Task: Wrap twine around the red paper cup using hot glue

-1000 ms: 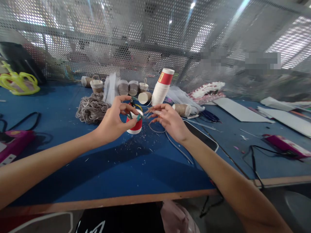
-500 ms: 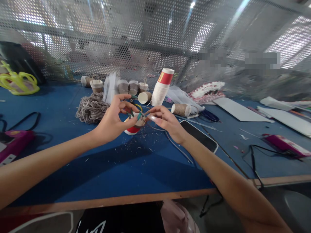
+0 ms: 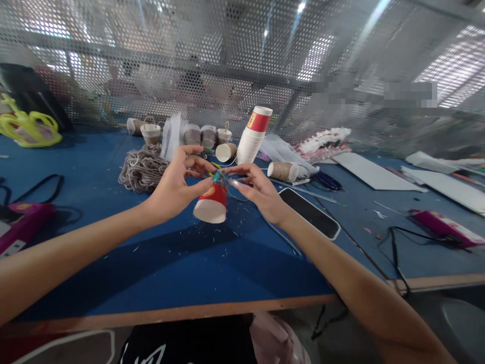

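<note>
A red and white paper cup (image 3: 212,203) is tilted over the table, its wider white end toward me and its narrow end up at my fingertips. My left hand (image 3: 185,177) is closed at that narrow end, thumb and fingers pinching there. Something teal (image 3: 216,177), with a bit of yellow behind it, shows at the left fingertips; its kind is unclear. From the right, my right hand (image 3: 259,189) pinches a thin grey cord (image 3: 280,233) close to the cup. The cord trails down onto the blue table. Fingers hide where cord and cup meet.
A bundle of grey cord (image 3: 142,169) lies at left, beside a stack of paper cups (image 3: 252,139) and several small cord-wrapped cups (image 3: 192,135). A phone (image 3: 310,213) rests by my right forearm. Purple power strips (image 3: 26,222) and white boards (image 3: 379,171) lie farther out.
The cup has tipped, so its wide white end now swings down toward me and more of its red side shows. Both hands stay close together, almost in place.
</note>
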The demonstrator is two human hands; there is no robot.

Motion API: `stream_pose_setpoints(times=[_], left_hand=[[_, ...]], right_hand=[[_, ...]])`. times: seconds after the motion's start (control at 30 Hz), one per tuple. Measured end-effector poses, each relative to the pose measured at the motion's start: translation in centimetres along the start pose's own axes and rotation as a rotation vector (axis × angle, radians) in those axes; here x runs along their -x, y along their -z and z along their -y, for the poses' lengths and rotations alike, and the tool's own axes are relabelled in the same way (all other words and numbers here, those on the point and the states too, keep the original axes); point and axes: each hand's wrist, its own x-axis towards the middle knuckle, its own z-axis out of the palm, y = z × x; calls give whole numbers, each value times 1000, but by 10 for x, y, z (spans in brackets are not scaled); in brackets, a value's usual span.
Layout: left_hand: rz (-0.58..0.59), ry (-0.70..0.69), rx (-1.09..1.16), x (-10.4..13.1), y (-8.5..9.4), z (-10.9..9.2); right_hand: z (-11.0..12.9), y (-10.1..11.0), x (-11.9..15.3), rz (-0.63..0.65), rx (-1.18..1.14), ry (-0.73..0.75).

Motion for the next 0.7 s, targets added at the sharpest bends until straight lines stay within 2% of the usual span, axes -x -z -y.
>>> stream_pose_setpoints(times=[0.17,0.33,0.5,0.7], left_hand=[[-11,-11,-1,-1,2,-5],[0,-16,21,-1,2,-3],[-21,2,4,-2,2,-5],[-104,74,-188,-8,8,-1]], right_hand=[[-3,7,-1,-41,216,89],[-9,2,-1,-41,378,123],[-13,2,-4,-121,417,94],[-13,11,-8,-177,350,129]])
